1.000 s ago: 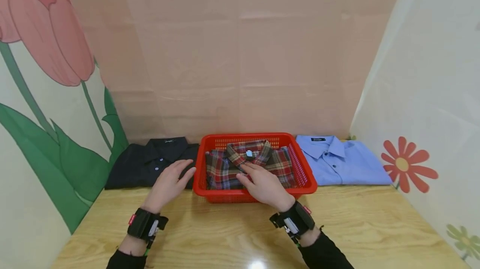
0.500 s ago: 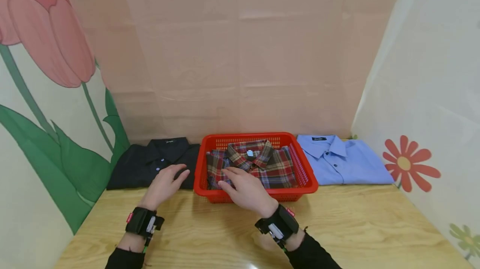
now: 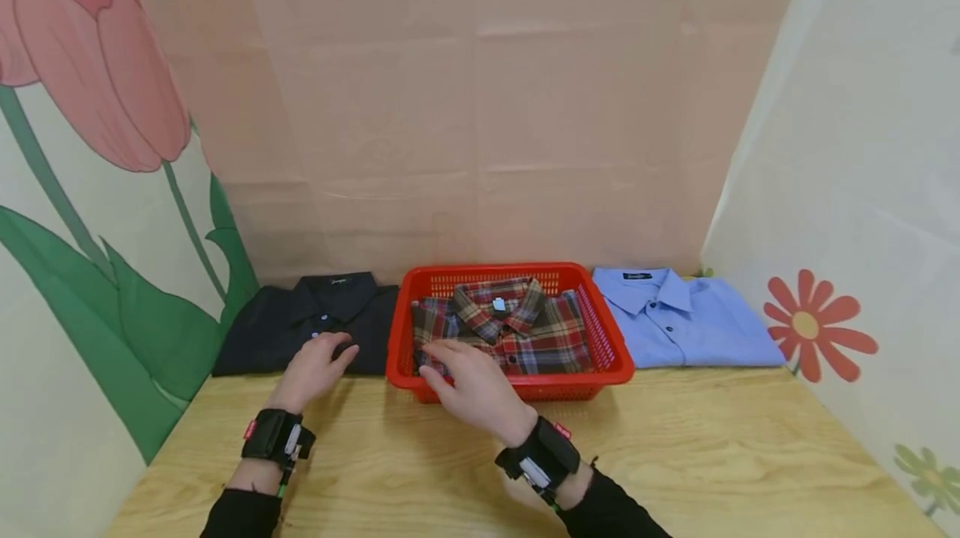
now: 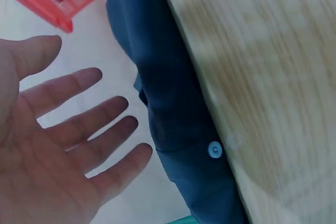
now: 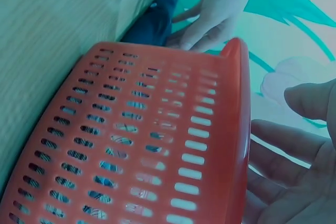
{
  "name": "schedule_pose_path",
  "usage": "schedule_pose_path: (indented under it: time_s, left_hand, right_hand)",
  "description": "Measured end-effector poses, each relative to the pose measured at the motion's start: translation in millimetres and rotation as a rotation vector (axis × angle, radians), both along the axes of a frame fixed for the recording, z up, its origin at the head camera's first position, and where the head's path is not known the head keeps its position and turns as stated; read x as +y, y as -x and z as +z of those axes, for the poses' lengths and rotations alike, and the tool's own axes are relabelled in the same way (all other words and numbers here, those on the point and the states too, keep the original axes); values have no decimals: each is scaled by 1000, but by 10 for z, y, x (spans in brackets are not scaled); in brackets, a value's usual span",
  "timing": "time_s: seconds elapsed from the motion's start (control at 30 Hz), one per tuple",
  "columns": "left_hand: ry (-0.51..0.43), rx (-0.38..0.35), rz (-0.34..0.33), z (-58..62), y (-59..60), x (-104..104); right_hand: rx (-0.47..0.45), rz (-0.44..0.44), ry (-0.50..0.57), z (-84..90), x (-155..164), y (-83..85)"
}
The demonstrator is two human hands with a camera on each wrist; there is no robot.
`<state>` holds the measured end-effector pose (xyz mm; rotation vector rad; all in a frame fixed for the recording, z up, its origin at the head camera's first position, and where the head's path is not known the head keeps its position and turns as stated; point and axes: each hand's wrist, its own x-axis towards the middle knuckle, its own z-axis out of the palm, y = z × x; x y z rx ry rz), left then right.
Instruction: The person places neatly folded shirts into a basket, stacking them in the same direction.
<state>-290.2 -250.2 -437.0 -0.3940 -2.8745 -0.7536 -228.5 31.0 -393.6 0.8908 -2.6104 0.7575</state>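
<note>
My left hand (image 3: 311, 370) hovers over the near edge of a folded black shirt (image 3: 262, 330); its fingers are spread and hold nothing in the left wrist view. Above the front rim of the red basket (image 3: 622, 367) is my right hand (image 3: 480, 388), fingers loosely extended and thumb apart, with nothing gripped. A folded plaid shirt (image 3: 551, 342) lies inside the basket, collar toward the back, its front left corner partly hidden by the right hand. In the right wrist view the basket's slotted wall (image 5: 121, 129) stands beside the right fingers (image 5: 278, 137).
A folded light blue shirt (image 3: 675, 321) lies to the right of the basket. All stand along the back of a wooden table (image 3: 420, 471). A pinkish sheet (image 3: 480, 105) hangs behind, with flower-printed walls on both sides.
My right hand has moved left and slightly toward me, from over the plaid shirt's middle to its front left. The left hand has drawn back a little. Basket and shirts stay put.
</note>
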Motion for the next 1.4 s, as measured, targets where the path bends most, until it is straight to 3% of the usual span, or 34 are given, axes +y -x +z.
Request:
schedule_pose_path:
  time_s: [0.23,0.47,0.7,0.9,1.03,1.23,1.4]
  left_hand:
    - [36,-65,28,-56,19,-90]
    - [73,-94,109,-99,55,-151]
    - [102,-163,182,-113,43,-216]
    - [98,-277,181,-120,35,-243]
    - [109,-286,178,-118,35,-244]
    - [165,-291,155,-124,28,-253]
    - [188,-324,144,-128,3,-256]
  right_hand:
    - [45,84,-17,-32,-115,-111]
    - [108,109,-86,-81,-225,-157]
    - [219,246,-85,-124,-351,-162]
    - [269,348,-113,-192,-448,-188]
    - [288,390,-157,-230,-491,-193]
    - [221,346,-249,-331,-571,-159]
    - [19,297,-366,-436,-653,-121]
